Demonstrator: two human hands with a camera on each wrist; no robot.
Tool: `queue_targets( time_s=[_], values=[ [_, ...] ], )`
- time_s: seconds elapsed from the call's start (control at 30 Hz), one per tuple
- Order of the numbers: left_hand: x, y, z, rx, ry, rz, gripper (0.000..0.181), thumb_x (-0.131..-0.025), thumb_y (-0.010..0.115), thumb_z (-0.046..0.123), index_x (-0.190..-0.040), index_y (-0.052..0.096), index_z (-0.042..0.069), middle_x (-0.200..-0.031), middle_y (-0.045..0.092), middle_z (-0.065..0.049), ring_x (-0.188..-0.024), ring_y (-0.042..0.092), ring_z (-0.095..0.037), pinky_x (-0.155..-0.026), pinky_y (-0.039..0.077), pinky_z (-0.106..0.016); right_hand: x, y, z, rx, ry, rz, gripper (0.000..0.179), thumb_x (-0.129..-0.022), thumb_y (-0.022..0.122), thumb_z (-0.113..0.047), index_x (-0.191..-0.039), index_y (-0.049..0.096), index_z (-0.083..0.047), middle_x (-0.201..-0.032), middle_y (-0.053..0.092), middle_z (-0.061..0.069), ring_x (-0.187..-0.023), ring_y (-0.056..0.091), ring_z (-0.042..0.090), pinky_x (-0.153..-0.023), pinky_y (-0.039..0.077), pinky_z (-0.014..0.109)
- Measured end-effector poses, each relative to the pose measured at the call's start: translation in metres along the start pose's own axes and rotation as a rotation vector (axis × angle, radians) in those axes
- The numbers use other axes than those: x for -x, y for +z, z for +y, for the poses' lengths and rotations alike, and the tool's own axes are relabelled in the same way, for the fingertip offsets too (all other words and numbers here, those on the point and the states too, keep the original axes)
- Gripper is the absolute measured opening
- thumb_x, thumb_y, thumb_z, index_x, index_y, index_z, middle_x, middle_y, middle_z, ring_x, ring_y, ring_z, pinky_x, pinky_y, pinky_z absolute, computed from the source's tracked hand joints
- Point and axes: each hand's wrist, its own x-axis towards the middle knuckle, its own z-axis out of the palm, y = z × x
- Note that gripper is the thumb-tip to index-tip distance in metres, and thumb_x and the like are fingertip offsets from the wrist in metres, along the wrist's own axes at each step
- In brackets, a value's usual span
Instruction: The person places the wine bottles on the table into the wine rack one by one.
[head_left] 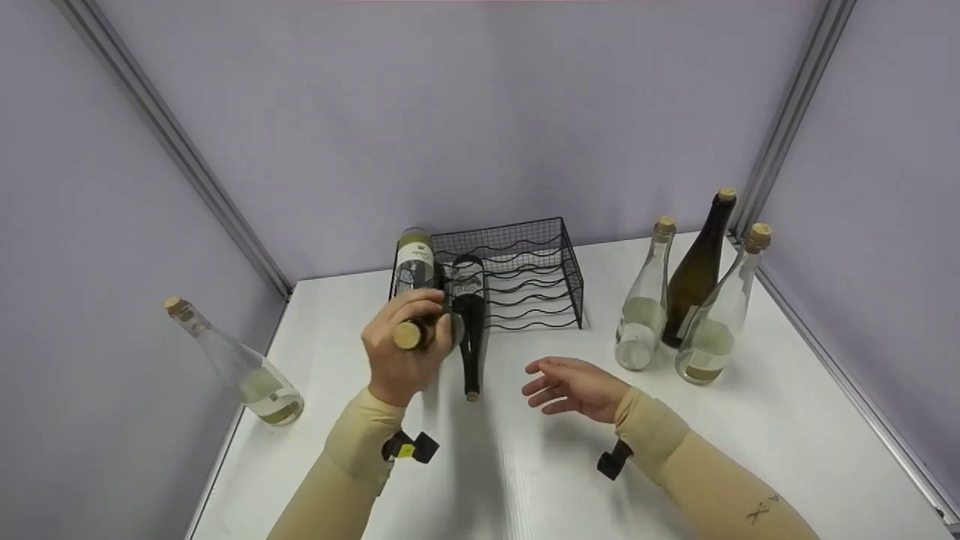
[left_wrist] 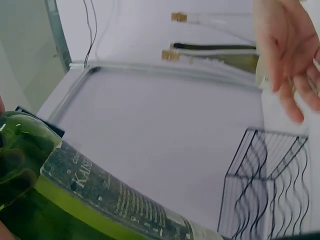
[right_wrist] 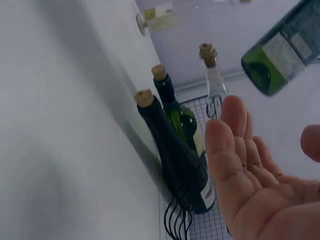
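My left hand (head_left: 405, 352) grips a corked green wine bottle (left_wrist: 115, 195) with a dark label, held up over the near left side of a black wire wine rack (head_left: 536, 279). From above, this bottle's cork end points toward the head camera. My right hand (head_left: 577, 386) is raised over the table to the right of the rack, fingers apart and empty. In the rack lie a clear bottle (head_left: 415, 259) at the left and a dark bottle (head_left: 470, 322) with its neck toward me. Between them, a green bottle (right_wrist: 182, 122) shows in the right wrist view.
On the white table (head_left: 540, 480), a clear bottle (head_left: 255, 375) stands at the left. At the right stand a clear bottle (head_left: 641, 311), a brown bottle (head_left: 697, 274) and another clear bottle (head_left: 716, 322). Pale panels (head_left: 480, 112) enclose the back and sides.
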Motion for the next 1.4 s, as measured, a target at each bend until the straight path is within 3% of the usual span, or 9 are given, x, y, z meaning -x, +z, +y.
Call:
queue_targets(
  time_s=[0.2,0.37,0.53,0.7,0.8,0.93,1.13,1.27,1.4],
  values=[
    [0.029,0.041,0.004,0.051,0.061,-0.110,0.008,-0.075,0.070,0.008,-0.081,0.067,0.004,-0.091,0.071,-0.011,-0.086,0.069,-0.025,-0.081,0.054,-0.034,-0.005,0.024,0.006,-0.275,0.055,-0.233,0.073,-0.098,0.031,-0.062,-0.140,0.036,-0.002,-0.125,0.059,0.023,-0.110,0.061,0.032,-0.089,0.050,0.043],
    [0.058,0.066,0.018,0.033,0.167,-0.329,0.019,-0.069,0.080,0.012,-0.083,0.069,0.006,-0.094,0.072,-0.008,-0.092,0.068,-0.023,-0.087,0.051,-0.032,-0.011,0.028,0.013,-0.472,-0.004,-0.334,0.073,-0.097,0.021,-0.066,-0.135,0.047,-0.010,-0.115,0.064,0.007,-0.102,0.063,0.019,-0.088,0.049,0.034],
    [0.083,0.077,0.025,-0.041,0.299,-0.531,0.022,-0.071,0.083,0.022,-0.082,0.070,0.009,-0.094,0.071,-0.005,-0.094,0.067,-0.020,-0.091,0.049,-0.031,-0.016,0.023,0.018,-0.662,0.006,-0.283,0.060,-0.095,0.030,-0.066,-0.107,0.059,-0.014,-0.091,0.061,-0.007,-0.080,0.058,0.005,-0.067,0.047,0.019],
    [0.100,0.078,0.029,-0.053,0.348,-0.658,0.015,-0.077,0.078,0.020,-0.083,0.069,0.010,-0.099,0.070,-0.007,-0.102,0.065,-0.022,-0.100,0.042,-0.031,-0.015,0.017,0.023,-0.650,0.065,-0.175,0.056,-0.092,0.041,-0.067,-0.089,0.061,-0.015,-0.077,0.061,-0.007,-0.068,0.059,0.005,-0.053,0.044,0.019],
    [0.106,0.074,0.030,-0.065,0.337,-0.681,0.015,-0.078,0.078,0.020,-0.085,0.070,0.010,-0.104,0.070,-0.008,-0.107,0.064,-0.024,-0.100,0.042,-0.033,-0.014,0.015,0.023,-0.601,0.082,-0.102,0.057,-0.093,0.038,-0.067,-0.093,0.061,-0.015,-0.083,0.062,-0.005,-0.074,0.060,0.008,-0.062,0.047,0.023],
    [0.111,0.068,0.034,-0.081,0.302,-0.731,0.013,-0.080,0.075,0.023,-0.085,0.069,0.012,-0.112,0.068,-0.009,-0.114,0.060,-0.025,-0.100,0.044,-0.038,-0.012,0.015,0.018,-0.588,0.108,0.010,0.068,-0.093,0.033,-0.068,-0.120,0.050,-0.008,-0.104,0.059,0.003,-0.094,0.059,0.016,-0.084,0.047,0.032],
    [0.122,0.062,0.041,-0.096,0.260,-0.855,0.011,-0.084,0.072,0.023,-0.090,0.069,0.015,-0.120,0.064,-0.009,-0.124,0.052,-0.027,-0.105,0.037,-0.041,-0.010,0.017,0.014,-0.711,0.109,0.144,0.080,-0.092,0.036,-0.069,-0.140,0.029,-0.005,-0.114,0.052,0.013,-0.099,0.057,0.023,-0.088,0.046,0.036],
    [0.130,0.064,0.041,-0.137,0.253,-0.891,0.010,-0.085,0.071,0.022,-0.091,0.068,0.016,-0.123,0.062,-0.008,-0.127,0.049,-0.026,-0.107,0.034,-0.040,-0.008,0.021,0.016,-0.841,0.059,0.105,0.080,-0.091,0.038,-0.069,-0.144,0.022,-0.011,-0.120,0.048,0.017,-0.104,0.057,0.027,-0.091,0.045,0.038],
    [0.134,0.067,0.037,-0.118,0.199,-0.866,0.014,-0.077,0.076,0.016,-0.087,0.065,0.016,-0.123,0.061,-0.008,-0.127,0.048,-0.026,-0.108,0.034,-0.039,-0.006,0.026,0.016,-0.882,0.035,0.035,0.077,-0.092,0.041,-0.065,-0.142,0.022,-0.010,-0.118,0.050,0.014,-0.101,0.056,0.024,-0.091,0.045,0.036]
  ],
)
